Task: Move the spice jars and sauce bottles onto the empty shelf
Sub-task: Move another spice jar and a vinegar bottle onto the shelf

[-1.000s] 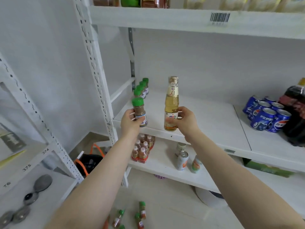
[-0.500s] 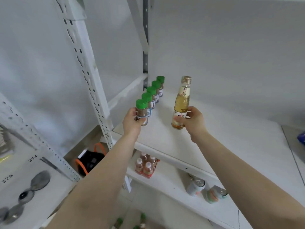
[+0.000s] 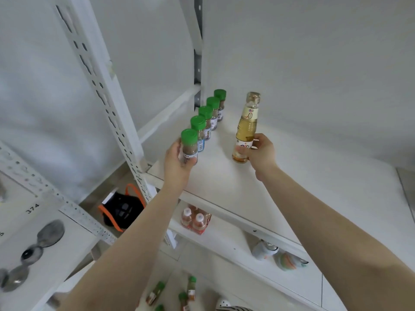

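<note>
Jar (image 3: 190, 146) sits upright in your left hand (image 3: 177, 161), closing the near end of the row of jars (image 3: 208, 115) on the shelf (image 3: 292, 176), while your right hand (image 3: 261, 153) grips the upright bottle (image 3: 246, 129) just right of that row, its base apparently at the board.

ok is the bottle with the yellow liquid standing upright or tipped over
Upright. The bottle has its cap on top and its base at the shelf, with the right hand gripping its lower part.
</note>
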Action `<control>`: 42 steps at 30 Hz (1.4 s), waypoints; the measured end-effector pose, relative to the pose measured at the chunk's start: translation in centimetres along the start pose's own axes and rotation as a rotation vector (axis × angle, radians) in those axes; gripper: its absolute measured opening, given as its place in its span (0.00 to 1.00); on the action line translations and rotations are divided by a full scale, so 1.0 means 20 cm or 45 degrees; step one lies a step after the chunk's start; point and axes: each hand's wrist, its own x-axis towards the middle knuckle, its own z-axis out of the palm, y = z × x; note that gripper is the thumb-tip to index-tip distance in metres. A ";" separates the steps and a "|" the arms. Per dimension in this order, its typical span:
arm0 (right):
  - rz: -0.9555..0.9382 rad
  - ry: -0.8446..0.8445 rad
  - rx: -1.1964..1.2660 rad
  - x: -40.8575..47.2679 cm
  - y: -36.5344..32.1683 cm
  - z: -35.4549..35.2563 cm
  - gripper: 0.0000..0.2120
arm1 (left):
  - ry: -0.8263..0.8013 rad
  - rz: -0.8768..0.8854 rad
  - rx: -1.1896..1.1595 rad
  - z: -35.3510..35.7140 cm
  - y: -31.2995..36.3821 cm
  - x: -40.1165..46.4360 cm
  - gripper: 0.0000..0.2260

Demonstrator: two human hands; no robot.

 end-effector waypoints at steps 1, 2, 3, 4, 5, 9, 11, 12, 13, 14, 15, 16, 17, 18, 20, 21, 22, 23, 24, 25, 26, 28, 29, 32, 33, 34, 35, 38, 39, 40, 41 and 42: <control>0.005 -0.001 -0.003 0.00 0.00 0.00 0.18 | 0.067 0.008 0.068 0.00 0.03 -0.03 0.26; 0.010 -0.002 -0.005 0.00 0.01 0.00 0.18 | 0.162 0.029 0.094 0.01 0.07 -0.08 0.27; 0.013 0.000 -0.006 0.01 0.01 0.00 0.18 | 0.261 0.092 0.104 0.03 0.11 -0.13 0.25; 0.011 0.001 -0.008 0.01 0.01 -0.01 0.18 | 0.313 0.189 0.102 0.06 0.15 -0.18 0.24; 0.008 0.003 -0.013 0.01 0.02 -0.02 0.17 | 0.288 0.269 0.096 0.10 0.19 -0.23 0.22; -0.016 -0.017 -0.033 0.07 0.00 -0.06 0.18 | -0.112 0.259 0.008 0.33 0.17 -0.21 0.22; -0.029 -0.042 -0.059 0.13 -0.01 -0.08 0.19 | -0.188 0.203 0.023 0.46 0.13 -0.10 0.27; -0.035 -0.055 -0.077 0.17 -0.02 -0.09 0.19 | -0.212 0.186 0.044 0.52 0.12 -0.05 0.29; -0.043 -0.067 -0.099 0.21 -0.02 -0.09 0.18 | -0.218 0.166 0.046 0.58 0.11 0.01 0.30; -0.054 -0.078 -0.120 0.26 -0.02 -0.09 0.18 | -0.211 0.140 0.018 0.64 0.10 0.07 0.30; -0.063 -0.085 -0.139 0.30 -0.01 -0.09 0.18 | -0.191 0.106 -0.024 0.69 0.08 0.14 0.30; -0.071 -0.091 -0.152 0.35 -0.01 -0.09 0.19 | -0.168 0.083 -0.059 0.72 0.07 0.19 0.27; -0.074 -0.097 -0.161 0.40 0.00 -0.08 0.20 | -0.147 0.086 -0.094 0.75 0.06 0.24 0.24; -0.074 -0.108 -0.165 0.44 0.01 -0.08 0.21 | -0.142 0.093 -0.125 0.77 0.05 0.29 0.20; -0.072 -0.135 -0.171 0.52 0.03 -0.07 0.24 | -0.138 0.111 -0.179 0.79 0.04 0.37 0.15; -0.080 -0.148 -0.175 0.55 0.04 -0.07 0.25 | -0.139 0.116 -0.198 0.80 0.02 0.41 0.14; -0.094 -0.161 -0.176 0.57 0.05 -0.06 0.25 | -0.157 0.114 -0.226 0.80 0.00 0.44 0.16; -0.108 -0.171 -0.182 0.59 0.06 -0.05 0.26 | -0.187 0.118 -0.267 0.81 -0.01 0.47 0.18; -0.122 -0.177 -0.191 0.60 0.06 -0.04 0.27 | -0.199 0.135 -0.290 0.81 -0.02 0.49 0.19; -0.136 -0.183 -0.201 0.61 0.07 -0.03 0.28 | -0.199 0.142 -0.297 0.82 -0.04 0.51 0.20; -0.148 -0.185 -0.210 0.63 0.07 -0.02 0.28 | -0.192 0.145 -0.297 0.82 -0.04 0.53 0.21; -0.158 -0.211 -0.227 0.65 0.06 -0.01 0.28 | -0.162 0.143 -0.280 0.82 -0.05 0.56 0.20; -0.159 -0.242 -0.235 0.66 0.06 -0.01 0.27 | -0.154 0.148 -0.293 0.83 -0.05 0.57 0.18; -0.187 -0.323 -0.263 0.68 -0.04 -0.03 0.21 | -0.108 0.152 -0.289 0.84 -0.07 0.60 0.17; -0.216 -0.320 -0.255 0.68 -0.09 -0.04 0.19 | -0.093 0.154 -0.274 0.85 -0.08 0.61 0.17; -0.254 -0.304 -0.229 0.69 -0.13 -0.06 0.17 | -0.081 0.148 -0.256 0.85 -0.09 0.62 0.18; -0.293 -0.285 -0.192 0.70 -0.18 -0.07 0.15 | -0.078 0.149 -0.257 0.86 -0.09 0.62 0.18; -0.370 -0.249 -0.126 0.72 -0.27 -0.08 0.14 | -0.081 0.148 -0.253 0.86 -0.10 0.63 0.19; -0.380 -0.247 -0.136 0.72 -0.28 -0.08 0.13 | -0.078 0.147 -0.255 0.87 -0.11 0.64 0.19; -0.384 -0.248 -0.142 0.73 -0.29 -0.07 0.13 | -0.073 0.140 -0.250 0.87 -0.12 0.65 0.20; -0.387 -0.246 -0.141 0.73 -0.30 -0.06 0.12 | -0.065 0.135 -0.245 0.88 -0.13 0.66 0.20; -0.385 -0.237 -0.130 0.73 -0.31 -0.06 0.12 | -0.055 0.130 -0.232 0.89 -0.13 0.66 0.20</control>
